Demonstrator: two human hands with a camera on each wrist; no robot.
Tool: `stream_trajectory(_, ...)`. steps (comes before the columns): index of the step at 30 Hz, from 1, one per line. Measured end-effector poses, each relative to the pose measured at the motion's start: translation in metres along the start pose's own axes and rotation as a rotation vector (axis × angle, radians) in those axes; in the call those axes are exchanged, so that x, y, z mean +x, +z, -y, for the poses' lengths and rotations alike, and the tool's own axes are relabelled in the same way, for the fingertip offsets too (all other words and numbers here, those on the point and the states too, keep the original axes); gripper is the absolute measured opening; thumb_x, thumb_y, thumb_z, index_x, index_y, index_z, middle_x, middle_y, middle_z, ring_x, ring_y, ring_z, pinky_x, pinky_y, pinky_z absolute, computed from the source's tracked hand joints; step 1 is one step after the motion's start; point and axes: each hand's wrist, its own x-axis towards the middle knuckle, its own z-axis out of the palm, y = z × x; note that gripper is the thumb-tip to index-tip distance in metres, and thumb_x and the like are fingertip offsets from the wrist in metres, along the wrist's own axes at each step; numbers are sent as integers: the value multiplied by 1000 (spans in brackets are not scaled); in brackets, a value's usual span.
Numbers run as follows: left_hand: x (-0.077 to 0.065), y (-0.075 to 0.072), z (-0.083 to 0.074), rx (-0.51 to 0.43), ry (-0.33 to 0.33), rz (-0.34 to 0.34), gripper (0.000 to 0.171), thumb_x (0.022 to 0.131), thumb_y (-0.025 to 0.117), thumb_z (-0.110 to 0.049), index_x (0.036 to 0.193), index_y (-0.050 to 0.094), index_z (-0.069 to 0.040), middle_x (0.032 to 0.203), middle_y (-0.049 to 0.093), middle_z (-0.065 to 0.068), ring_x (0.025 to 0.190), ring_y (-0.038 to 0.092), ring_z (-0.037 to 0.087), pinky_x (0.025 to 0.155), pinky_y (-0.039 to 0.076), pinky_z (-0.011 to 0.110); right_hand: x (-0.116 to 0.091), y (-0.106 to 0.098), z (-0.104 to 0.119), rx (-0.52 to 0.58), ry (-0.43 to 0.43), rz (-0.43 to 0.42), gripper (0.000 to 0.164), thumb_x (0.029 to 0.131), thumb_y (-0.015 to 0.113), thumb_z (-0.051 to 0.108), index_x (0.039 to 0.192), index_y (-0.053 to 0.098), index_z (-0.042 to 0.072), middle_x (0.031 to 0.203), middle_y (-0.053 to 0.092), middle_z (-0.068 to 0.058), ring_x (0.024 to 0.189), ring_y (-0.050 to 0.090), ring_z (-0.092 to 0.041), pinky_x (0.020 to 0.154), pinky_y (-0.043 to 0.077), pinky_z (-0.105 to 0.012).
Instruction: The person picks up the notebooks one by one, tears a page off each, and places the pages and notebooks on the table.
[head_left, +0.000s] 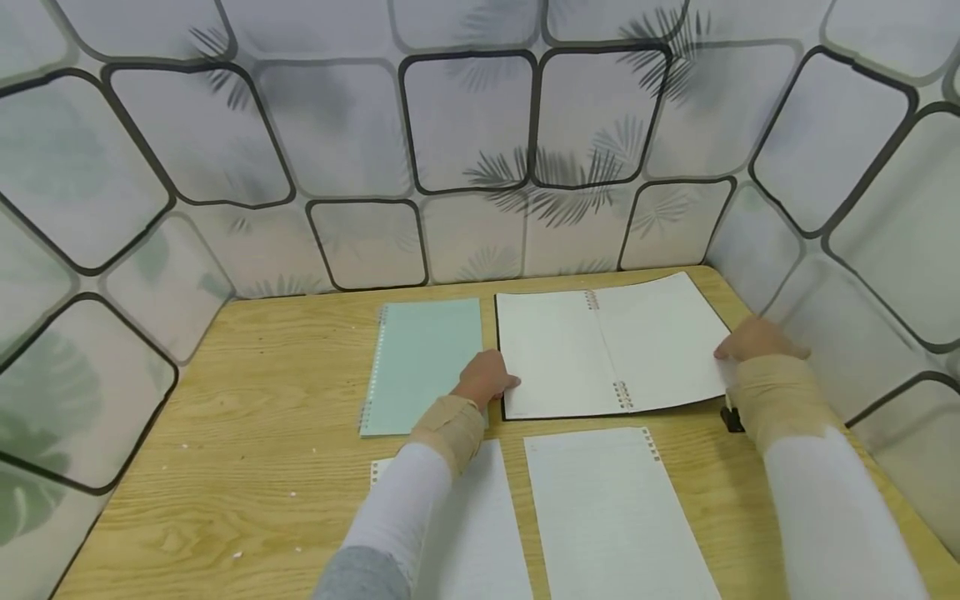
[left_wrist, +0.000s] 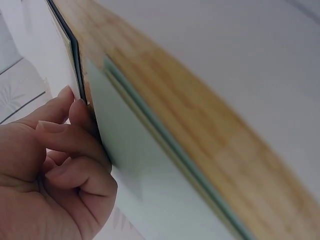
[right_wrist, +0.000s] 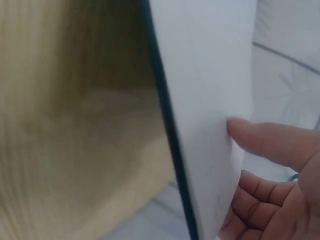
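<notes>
An open spiral notebook [head_left: 555,354] with blank white pages and a dark cover lies at the back of the table. My left hand [head_left: 483,377] pinches its left edge between thumb and index finger, with the other fingers curled, as the left wrist view shows. At the opposite edge my right hand [head_left: 757,340] grips the right half, thumb [right_wrist: 270,140] on the page and fingers behind the cover. That right side is raised off the table. Beside my left hand lies a closed mint-green notebook [head_left: 423,358], its spiral on the left.
Two loose torn-out sheets lie in front: a left sheet [head_left: 480,517], partly under my left forearm, and a right sheet [head_left: 607,508]. A small black object [head_left: 732,418] sits by my right wrist. Patterned fabric walls [head_left: 472,125] enclose the wooden table [head_left: 247,400].
</notes>
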Motion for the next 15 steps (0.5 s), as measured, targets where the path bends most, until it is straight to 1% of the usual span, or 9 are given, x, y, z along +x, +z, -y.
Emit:
stream_trajectory(3, 0, 0, 0, -7, -9, -2, 48, 86, 62, -41, 52, 49, -10, 46, 44, -1, 46, 42, 11, 44, 34, 23, -3, -5, 1, 1, -20, -30, 65, 83, 52, 27, 123, 36, -21, 128, 34, -44, 120, 31, -59, 97, 15, -77)
stream_trajectory(6, 0, 1, 0, -17, -15, -10, 47, 85, 63, -41, 52, 49, -10, 47, 45, 0, 46, 42, 12, 44, 34, 23, -9, -12, 5, 13, -56, -80, 54, 83, 46, 21, 117, 42, -21, 123, 39, -43, 116, 35, -58, 96, 14, -78)
stream_trajectory(8, 0, 1, 1, -17, -14, -16, 48, 85, 63, -41, 52, 49, -9, 46, 45, 0, 46, 42, 12, 44, 34, 23, -13, -16, 8, 22, -73, -97, 50, 84, 44, 19, 115, 44, -20, 121, 41, -42, 114, 36, -58, 95, 14, -77)
stream_trajectory(10, 0, 1, 1, -26, -9, -20, 49, 85, 64, -40, 50, 49, -9, 45, 45, 0, 45, 42, 11, 44, 34, 23, -17, -20, 11, 36, -90, -117, 45, 84, 43, 17, 112, 46, -19, 118, 43, -41, 109, 40, -56, 92, 24, -74)
stream_trajectory(11, 0, 1, 1, -31, -5, -22, 49, 85, 64, -40, 49, 49, -9, 44, 45, 0, 44, 42, 11, 44, 34, 23, -20, -22, 13, 38, -101, -132, 43, 84, 43, 16, 109, 48, -18, 115, 46, -40, 104, 44, -54, 88, 31, -71)
stream_trajectory(13, 1, 2, 2, -47, 7, -25, 48, 84, 65, -39, 50, 52, -8, 41, 44, 0, 43, 42, 11, 44, 34, 23, -26, -25, 17, 49, -129, -164, 34, 83, 44, 15, 100, 53, -14, 106, 51, -36, 92, 50, -47, 74, 43, -59)
stream_trajectory(14, 1, 2, 2, -55, 14, -28, 47, 84, 65, -38, 52, 56, -6, 41, 44, 0, 42, 42, 11, 44, 35, 23, -29, -27, 19, 50, -150, -185, 30, 83, 45, 14, 96, 55, -11, 102, 53, -33, 86, 52, -43, 65, 45, -51)
stream_trajectory(15, 1, 2, 3, -74, 20, -29, 43, 84, 66, -37, 58, 59, -4, 42, 44, 0, 42, 42, 11, 45, 35, 23, -33, -28, 21, 53, -171, -206, 26, 82, 46, 14, 92, 56, -7, 98, 55, -30, 80, 52, -38, 58, 44, -44)
